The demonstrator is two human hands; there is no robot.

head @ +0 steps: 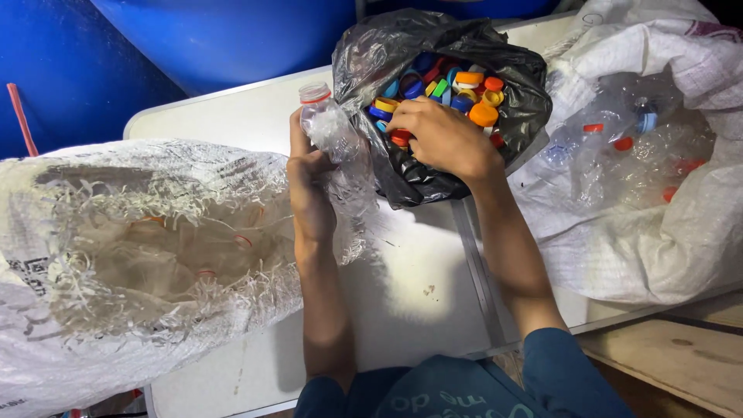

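My left hand (309, 182) grips a crumpled clear plastic bottle (340, 151) with a red ring at its uncapped neck, held upright over the white table (232, 116). My right hand (441, 135) reaches into a black plastic bag (511, 108) full of coloured bottle caps (457, 85), fingers curled among red ones at the bag's near edge. Whether those fingers hold a cap is hidden.
A large white woven sack (116, 255) lies open on the left with clear bottles inside. Another white sack (650, 178) on the right holds capped bottles. Blue barrels (217, 39) stand behind the table. A wooden board (681, 356) is at lower right.
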